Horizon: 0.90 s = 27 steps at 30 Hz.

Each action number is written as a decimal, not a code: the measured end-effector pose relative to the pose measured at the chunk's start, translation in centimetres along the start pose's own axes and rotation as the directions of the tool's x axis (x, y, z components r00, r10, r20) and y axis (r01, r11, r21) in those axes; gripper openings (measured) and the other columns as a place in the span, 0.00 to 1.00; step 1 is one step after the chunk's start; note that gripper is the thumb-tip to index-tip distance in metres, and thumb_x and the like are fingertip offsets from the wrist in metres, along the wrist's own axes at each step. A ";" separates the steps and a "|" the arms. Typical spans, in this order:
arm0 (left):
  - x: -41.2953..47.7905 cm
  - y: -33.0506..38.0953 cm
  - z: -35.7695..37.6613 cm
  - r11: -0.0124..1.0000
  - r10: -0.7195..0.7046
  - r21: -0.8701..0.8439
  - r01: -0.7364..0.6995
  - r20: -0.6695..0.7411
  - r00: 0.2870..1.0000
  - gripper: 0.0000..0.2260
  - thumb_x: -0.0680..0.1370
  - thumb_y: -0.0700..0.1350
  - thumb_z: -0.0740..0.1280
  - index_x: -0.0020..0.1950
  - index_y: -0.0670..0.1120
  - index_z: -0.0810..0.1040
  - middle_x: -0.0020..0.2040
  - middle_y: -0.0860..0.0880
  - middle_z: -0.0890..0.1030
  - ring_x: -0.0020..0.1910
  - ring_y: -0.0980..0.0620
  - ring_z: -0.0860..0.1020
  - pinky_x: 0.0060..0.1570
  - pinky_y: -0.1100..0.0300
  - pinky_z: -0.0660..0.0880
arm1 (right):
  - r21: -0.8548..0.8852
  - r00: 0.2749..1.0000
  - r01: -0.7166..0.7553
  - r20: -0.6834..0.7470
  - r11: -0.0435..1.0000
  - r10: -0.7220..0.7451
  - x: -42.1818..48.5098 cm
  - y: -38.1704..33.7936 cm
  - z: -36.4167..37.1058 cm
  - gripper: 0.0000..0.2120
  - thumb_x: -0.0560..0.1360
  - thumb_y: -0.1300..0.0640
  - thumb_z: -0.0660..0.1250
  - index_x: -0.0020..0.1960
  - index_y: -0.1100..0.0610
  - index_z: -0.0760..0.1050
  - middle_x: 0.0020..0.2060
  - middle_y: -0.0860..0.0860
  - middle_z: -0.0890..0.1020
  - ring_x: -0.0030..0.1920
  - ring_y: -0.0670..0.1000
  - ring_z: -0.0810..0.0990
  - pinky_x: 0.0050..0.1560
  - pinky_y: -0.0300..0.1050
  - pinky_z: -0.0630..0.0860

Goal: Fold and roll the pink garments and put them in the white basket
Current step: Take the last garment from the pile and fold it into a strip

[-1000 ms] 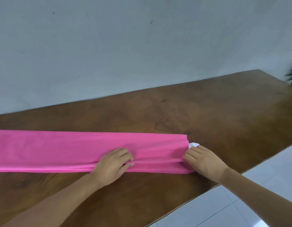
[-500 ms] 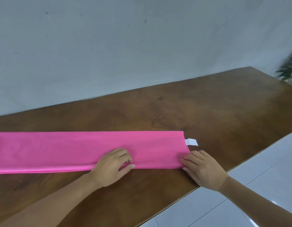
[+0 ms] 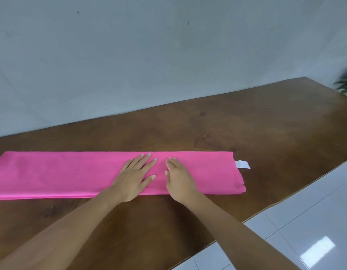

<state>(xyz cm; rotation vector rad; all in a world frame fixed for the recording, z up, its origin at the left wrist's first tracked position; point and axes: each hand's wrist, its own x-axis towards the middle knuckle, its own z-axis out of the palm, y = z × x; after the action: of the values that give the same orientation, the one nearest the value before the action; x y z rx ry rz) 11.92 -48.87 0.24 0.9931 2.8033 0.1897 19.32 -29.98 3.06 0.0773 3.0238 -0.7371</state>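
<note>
The pink garment [image 3: 71, 174] lies flat on the brown wooden table [image 3: 266, 123], folded into a long, narrow band of several layers. It runs from 9 o'clock, where its end passes out of view at the edge, toward 3 o'clock. The layers show as stacked edges at the 3 o'clock end. A small white label [image 3: 242, 165] sticks out of that end and lies on the wood.

Both hands rest palm down on the band near its middle, close beside each other but apart. The left hand [image 3: 133, 176] lies released, fingers straight and slightly spread, pointing toward 1 o'clock, fingertips near the band's far edge. The right hand [image 3: 178, 178] is also released and flat, fingers straight and held together, pointing toward 12 o'clock, with the thumb along its side. Neither hand grasps the cloth; both simply press on it. Both bare forearms cross the near edge of the band from 6 o'clock.

A pale grey wall [image 3: 168, 55] stands behind the table at 12 o'clock. White floor tiles [image 3: 305, 230] show at 4 o'clock, and green plant leaves [image 3: 346, 84], blurred, at 2 o'clock.
</note>
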 end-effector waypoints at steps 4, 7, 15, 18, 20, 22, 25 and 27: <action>-1.3 -2.6 -0.2 0.997 -0.074 0.023 0.075 -0.022 0.997 0.28 0.81 0.65 0.37 0.81 0.61 0.38 0.82 0.56 0.38 0.81 0.55 0.35 0.80 0.50 0.40 | -0.058 0.973 -0.197 0.109 0.979 0.202 2.4 -4.1 1.9 0.29 0.86 0.45 0.48 0.83 0.47 0.41 0.82 0.53 0.45 0.81 0.58 0.40 0.80 0.59 0.41; -2.5 -4.8 -0.6 0.992 -0.118 0.039 0.119 -0.028 0.993 0.27 0.83 0.64 0.38 0.81 0.62 0.37 0.82 0.55 0.38 0.81 0.53 0.36 0.80 0.48 0.41 | -0.161 0.932 -0.308 0.148 0.938 0.332 3.4 -5.9 3.2 0.31 0.84 0.37 0.42 0.81 0.43 0.33 0.81 0.52 0.36 0.79 0.62 0.33 0.76 0.67 0.34; -6.7 -13.5 -1.6 0.969 -0.244 0.017 0.245 -0.045 0.969 0.31 0.80 0.69 0.39 0.82 0.61 0.39 0.83 0.55 0.40 0.82 0.52 0.38 0.80 0.46 0.42 | -0.300 0.929 -0.340 0.041 0.891 0.368 3.4 -6.4 5.1 0.39 0.72 0.25 0.29 0.79 0.38 0.33 0.81 0.53 0.37 0.79 0.68 0.35 0.74 0.72 0.36; -8.5 -16.8 -2.0 0.964 -0.263 0.014 0.264 -0.058 0.963 0.33 0.79 0.71 0.39 0.82 0.60 0.39 0.83 0.55 0.40 0.82 0.53 0.39 0.80 0.46 0.41 | -0.333 0.915 -0.367 0.039 0.869 0.401 3.7 -6.5 5.2 0.37 0.73 0.25 0.31 0.79 0.37 0.32 0.81 0.51 0.37 0.79 0.67 0.36 0.75 0.71 0.38; -9.9 -19.4 -2.3 0.956 -0.292 0.013 0.293 -0.068 0.954 0.34 0.78 0.72 0.39 0.82 0.60 0.40 0.83 0.55 0.41 0.82 0.52 0.39 0.80 0.47 0.42 | -0.350 0.910 -0.373 0.041 0.859 0.412 3.7 -6.6 5.2 0.36 0.74 0.26 0.32 0.79 0.36 0.32 0.81 0.50 0.38 0.79 0.67 0.36 0.76 0.71 0.39; -11.3 -22.1 -2.6 0.942 -0.333 0.011 0.335 -0.076 0.940 0.36 0.78 0.72 0.38 0.83 0.59 0.40 0.83 0.54 0.43 0.82 0.52 0.41 0.80 0.47 0.42 | -0.374 0.907 -0.377 0.036 0.847 0.420 3.7 -6.8 5.3 0.36 0.74 0.26 0.32 0.78 0.36 0.31 0.81 0.50 0.38 0.79 0.66 0.38 0.76 0.70 0.40; -13.2 -25.9 -3.1 0.925 -0.379 0.011 0.381 -0.086 0.922 0.39 0.75 0.74 0.34 0.83 0.57 0.41 0.84 0.53 0.44 0.82 0.51 0.43 0.80 0.47 0.43 | -0.431 0.904 -0.378 0.018 0.819 0.426 3.7 -7.1 5.2 0.35 0.74 0.27 0.32 0.79 0.37 0.31 0.82 0.51 0.40 0.80 0.67 0.41 0.76 0.70 0.45; -14.4 -28.2 -3.3 0.908 -0.416 -0.004 0.418 -0.106 0.903 0.42 0.73 0.76 0.32 0.83 0.57 0.42 0.84 0.53 0.45 0.82 0.50 0.44 0.79 0.47 0.43 | -0.456 0.903 -0.377 0.014 0.806 0.430 3.8 -7.3 5.3 0.35 0.75 0.28 0.32 0.79 0.38 0.32 0.82 0.51 0.41 0.80 0.66 0.42 0.76 0.69 0.47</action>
<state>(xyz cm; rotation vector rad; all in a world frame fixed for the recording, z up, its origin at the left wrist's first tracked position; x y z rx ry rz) 5.05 -79.90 0.16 0.3710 3.0342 0.1626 15.26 -38.75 1.58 0.6202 2.8217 -0.0057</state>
